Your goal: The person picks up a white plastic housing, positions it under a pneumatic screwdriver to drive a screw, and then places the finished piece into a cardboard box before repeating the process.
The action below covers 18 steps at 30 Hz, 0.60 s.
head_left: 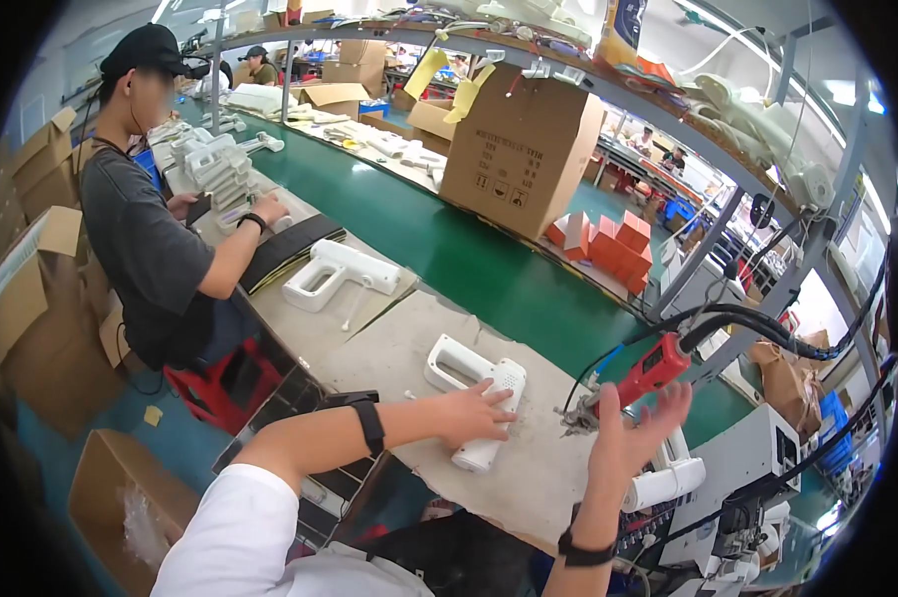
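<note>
A white gun-shaped plastic housing with a looped handle (pixel 510 376) lies on the tan board in front of me. My left hand (pixel 474 413) rests over its body, palm down with fingers spread. My right hand (pixel 633 433) is raised at the right, open, with its fingers apart and nothing seen in them. Just beyond it hangs a red power screwdriver (pixel 654 369) on a black cable, its metal tip low over the board. Whether the right thumb touches the tool I cannot tell. Another white part (pixel 665 485) is beside my right wrist, partly hidden.
A second white housing (pixel 335 277) lies further left on the bench. A co-worker (pixel 156 219) handles parts beside stacked white housings (pixel 210 164). Beyond the green belt (pixel 399 219) stand a large carton (pixel 514 144) and orange boxes (pixel 623 249). A white machine (pixel 742 468) is at right.
</note>
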Each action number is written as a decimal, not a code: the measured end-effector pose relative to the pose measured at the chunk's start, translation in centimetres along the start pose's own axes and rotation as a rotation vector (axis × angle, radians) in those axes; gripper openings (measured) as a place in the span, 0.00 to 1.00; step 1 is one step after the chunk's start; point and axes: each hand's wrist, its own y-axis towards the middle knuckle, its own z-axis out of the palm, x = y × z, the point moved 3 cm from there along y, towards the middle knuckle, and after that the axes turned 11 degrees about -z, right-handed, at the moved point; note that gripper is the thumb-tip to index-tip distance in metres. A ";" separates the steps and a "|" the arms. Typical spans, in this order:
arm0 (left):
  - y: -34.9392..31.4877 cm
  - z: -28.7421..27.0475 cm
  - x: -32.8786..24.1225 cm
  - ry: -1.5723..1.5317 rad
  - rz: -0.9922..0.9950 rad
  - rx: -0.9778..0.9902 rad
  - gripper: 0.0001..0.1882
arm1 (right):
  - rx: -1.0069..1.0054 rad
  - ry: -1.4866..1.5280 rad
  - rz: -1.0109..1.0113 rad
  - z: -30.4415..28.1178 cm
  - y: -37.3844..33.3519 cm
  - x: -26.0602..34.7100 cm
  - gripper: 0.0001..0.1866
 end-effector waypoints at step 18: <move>7.5 -0.5 -4.4 -0.338 -0.260 0.159 0.31 | -0.197 0.149 0.207 -5.3 1.0 -2.0 0.07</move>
